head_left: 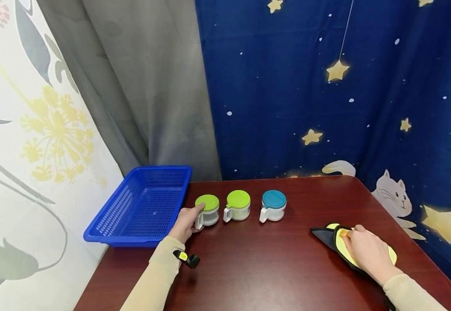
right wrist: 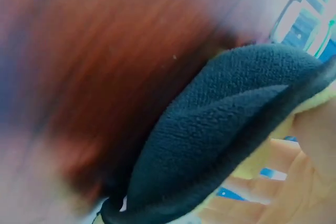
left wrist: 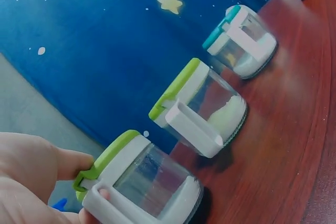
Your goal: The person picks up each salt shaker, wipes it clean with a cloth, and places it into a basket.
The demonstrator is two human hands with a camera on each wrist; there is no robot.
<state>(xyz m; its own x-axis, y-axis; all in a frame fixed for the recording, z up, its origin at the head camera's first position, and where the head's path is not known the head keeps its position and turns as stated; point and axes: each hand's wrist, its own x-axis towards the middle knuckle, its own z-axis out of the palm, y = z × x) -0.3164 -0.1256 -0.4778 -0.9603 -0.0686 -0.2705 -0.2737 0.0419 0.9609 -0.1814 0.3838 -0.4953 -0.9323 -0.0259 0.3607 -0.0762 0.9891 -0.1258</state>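
My left hand [head_left: 187, 221] grips the handle of the leftmost glass jar [head_left: 209, 217], its thumb by the green lid; in the left wrist view the fingers curl behind the white handle [left wrist: 113, 205]. Beside it stand a second green-lidded jar [head_left: 238, 205] and a blue-lidded jar [head_left: 273, 206], upright, each with white contents low in the glass [left wrist: 254, 61]. At the right, my right hand [head_left: 369, 252] pinches a yellow and dark grey cloth item [head_left: 391, 255]. Its dark fuzzy side [right wrist: 210, 129] fills much of the right wrist view.
A blue plastic basket [head_left: 137, 239] stands at the table's left, close to my left forearm. The dark red table [head_left: 264, 272] reaches back to a grey curtain [head_left: 171, 86] and a blue starry curtain [head_left: 279, 99]. A patterned white surface [head_left: 27, 224] borders the left side.
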